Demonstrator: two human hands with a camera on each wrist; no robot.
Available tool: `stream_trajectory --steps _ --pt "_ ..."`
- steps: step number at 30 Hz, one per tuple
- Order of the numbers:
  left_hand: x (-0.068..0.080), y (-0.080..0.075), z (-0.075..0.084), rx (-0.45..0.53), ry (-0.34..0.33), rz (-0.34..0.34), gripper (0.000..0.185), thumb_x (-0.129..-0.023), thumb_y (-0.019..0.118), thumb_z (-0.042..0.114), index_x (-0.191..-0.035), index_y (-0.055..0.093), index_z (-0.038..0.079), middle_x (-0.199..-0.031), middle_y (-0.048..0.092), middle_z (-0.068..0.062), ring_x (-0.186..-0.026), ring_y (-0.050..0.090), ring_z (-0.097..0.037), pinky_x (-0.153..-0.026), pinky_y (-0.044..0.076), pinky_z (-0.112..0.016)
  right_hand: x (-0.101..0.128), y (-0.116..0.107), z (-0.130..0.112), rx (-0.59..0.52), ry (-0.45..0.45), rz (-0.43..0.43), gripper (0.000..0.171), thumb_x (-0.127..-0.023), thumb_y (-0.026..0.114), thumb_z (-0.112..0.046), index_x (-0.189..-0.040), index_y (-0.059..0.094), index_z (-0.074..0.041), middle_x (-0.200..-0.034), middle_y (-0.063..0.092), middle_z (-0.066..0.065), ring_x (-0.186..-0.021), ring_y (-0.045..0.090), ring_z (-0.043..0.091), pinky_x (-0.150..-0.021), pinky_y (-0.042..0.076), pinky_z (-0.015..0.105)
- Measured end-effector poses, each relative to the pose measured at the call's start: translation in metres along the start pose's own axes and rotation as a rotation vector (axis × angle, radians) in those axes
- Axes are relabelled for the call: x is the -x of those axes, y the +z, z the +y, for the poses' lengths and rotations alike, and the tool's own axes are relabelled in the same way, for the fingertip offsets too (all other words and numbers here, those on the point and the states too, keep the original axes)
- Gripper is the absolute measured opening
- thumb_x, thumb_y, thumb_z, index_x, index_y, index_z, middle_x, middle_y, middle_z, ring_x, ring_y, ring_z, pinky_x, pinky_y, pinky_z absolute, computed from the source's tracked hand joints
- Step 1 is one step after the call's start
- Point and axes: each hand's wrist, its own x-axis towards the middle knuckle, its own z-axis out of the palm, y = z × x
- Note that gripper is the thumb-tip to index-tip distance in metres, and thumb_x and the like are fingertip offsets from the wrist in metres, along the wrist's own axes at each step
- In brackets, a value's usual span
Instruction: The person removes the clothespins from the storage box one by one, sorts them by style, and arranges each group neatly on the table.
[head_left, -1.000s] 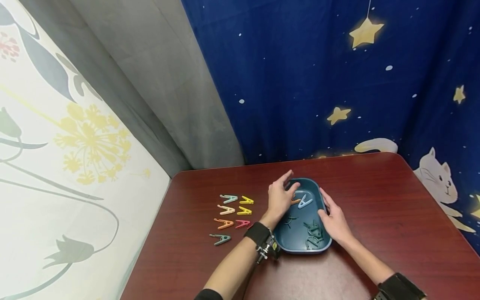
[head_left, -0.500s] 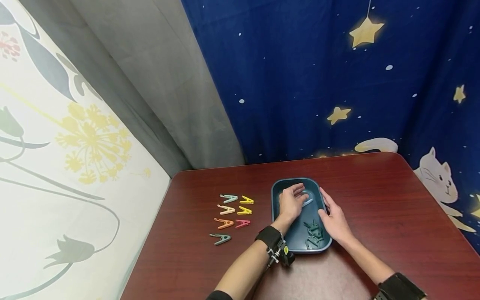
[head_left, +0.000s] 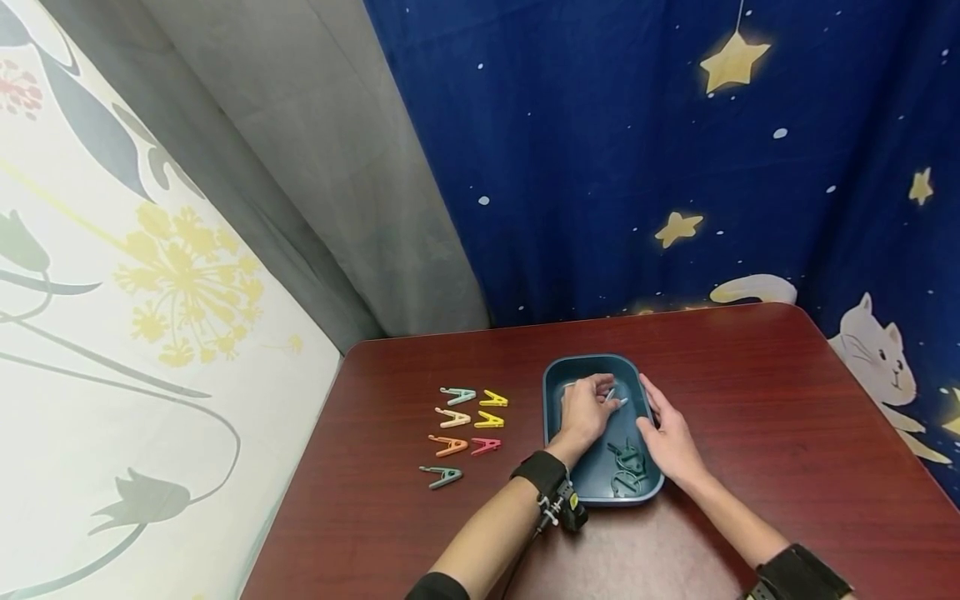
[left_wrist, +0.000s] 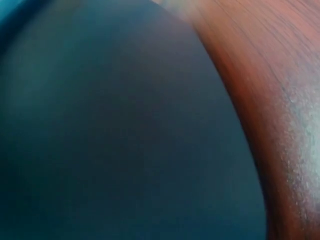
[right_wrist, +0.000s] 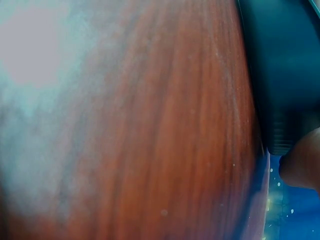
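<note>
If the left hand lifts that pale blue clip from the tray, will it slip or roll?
Probably neither. The pale blue clip looks small, rigid and plastic, likely light. Its flat A-shape, like the clips in rows on the table, should not roll. The left hand covers most of it, so grip security is unclear.

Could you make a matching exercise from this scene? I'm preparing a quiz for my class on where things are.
Things:
1. left hand
2. right hand
3. red clip
4. dark green clips

Places:
A. on the table, left of the tray
B. against the tray's right rim
C. in the tray's near end
D. inside the tray, on a light blue clip

Pairs: 1-D, 2-B, 3-A, 4-C
</note>
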Motion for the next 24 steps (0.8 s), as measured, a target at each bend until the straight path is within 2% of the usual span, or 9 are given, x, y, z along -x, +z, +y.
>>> stream_trajectory --steps 5,11,16,24 --pt "-0.0004 -0.0001 -0.0005 -0.086 0.054 -0.027 0.041 -0.092 0.086 0.015 -0.132 0.076 0.013 -0.121 0.078 0.000 -0.105 0.074 -0.009 -0.091 0.057 -0.024 -0.0005 -0.0012 -0.0022 -0.004 0.002 -0.003 0.070 -0.100 0.052 0.012 -0.165 0.032 0.000 -0.162 0.040 0.028 -0.140 0.048 0.047 -0.094 0.033 0.001" --pt "0.0003 0.0015 0.0000 -0.188 0.074 -0.056 0.044 -0.090 0.088 0.020 -0.132 0.075 0.016 -0.121 0.078 0.004 -0.111 0.072 -0.005 -0.093 0.056 -0.025 0.0003 -0.0009 -0.0025 0.008 0.014 -0.006 0.069 -0.100 0.052 0.011 -0.165 0.032 0.000 -0.163 0.039 0.028 -0.139 0.049 0.047 -0.092 0.038 0.005" --pt "-0.0001 0.0040 -0.0003 -0.231 0.072 -0.077 0.043 -0.089 0.089 0.022 -0.130 0.076 0.021 -0.120 0.078 0.008 -0.109 0.071 -0.002 -0.090 0.056 -0.023 0.0010 -0.0009 -0.0022 0.011 0.010 -0.005 0.068 -0.100 0.052 0.010 -0.165 0.032 0.001 -0.162 0.041 0.029 -0.138 0.051 0.046 -0.093 0.043 0.010" --pt "-0.0015 0.0062 0.0004 -0.269 0.096 -0.076 0.037 -0.091 0.088 0.026 -0.126 0.078 0.022 -0.114 0.079 0.010 -0.104 0.072 -0.001 -0.086 0.056 -0.021 0.0007 0.0000 -0.0023 0.008 0.009 0.002 0.067 -0.100 0.052 0.009 -0.164 0.032 0.002 -0.160 0.042 0.030 -0.136 0.052 0.047 -0.093 0.040 0.006"
